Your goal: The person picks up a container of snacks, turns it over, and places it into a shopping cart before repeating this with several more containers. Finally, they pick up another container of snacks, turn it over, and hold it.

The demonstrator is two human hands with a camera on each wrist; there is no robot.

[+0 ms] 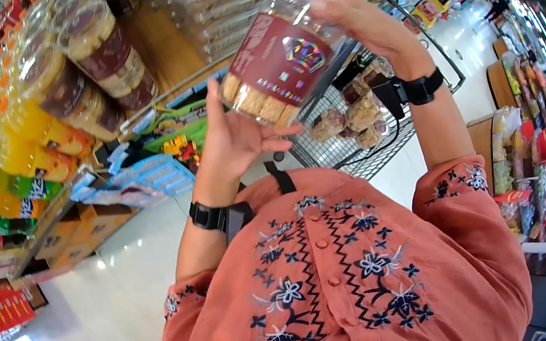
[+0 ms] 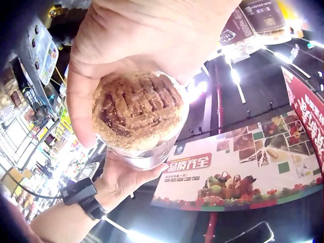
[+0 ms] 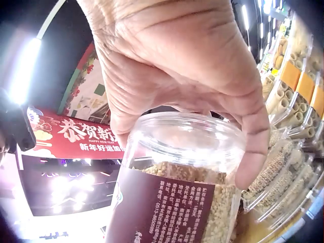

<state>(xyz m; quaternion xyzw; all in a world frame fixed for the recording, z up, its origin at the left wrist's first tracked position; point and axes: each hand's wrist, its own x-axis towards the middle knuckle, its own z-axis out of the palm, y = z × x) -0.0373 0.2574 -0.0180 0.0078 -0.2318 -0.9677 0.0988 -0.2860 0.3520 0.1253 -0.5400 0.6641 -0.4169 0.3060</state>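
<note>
A clear plastic jar (image 1: 281, 62) of crumbly tan biscuits, wrapped in a maroon label, is held tilted in front of the chest. My right hand (image 1: 371, 23) grips it at the lid end, thumb and fingers on either side of the clear lid (image 3: 187, 134). At the base, my left hand (image 1: 232, 137) holds the jar from below. Its fingers curve round the bottom in the left wrist view, where the biscuits (image 2: 142, 111) show through. Small white print covers the label (image 3: 162, 207) in the right wrist view.
A shopping cart (image 1: 384, 153) with several packs (image 1: 364, 113) inside stands beyond the jar. Similar jars (image 1: 108, 54) and orange drink bottles (image 1: 32, 141) crowd the display at left. Clear boxes (image 1: 219, 8) are stacked ahead; packed shelves (image 1: 536, 164) line the right.
</note>
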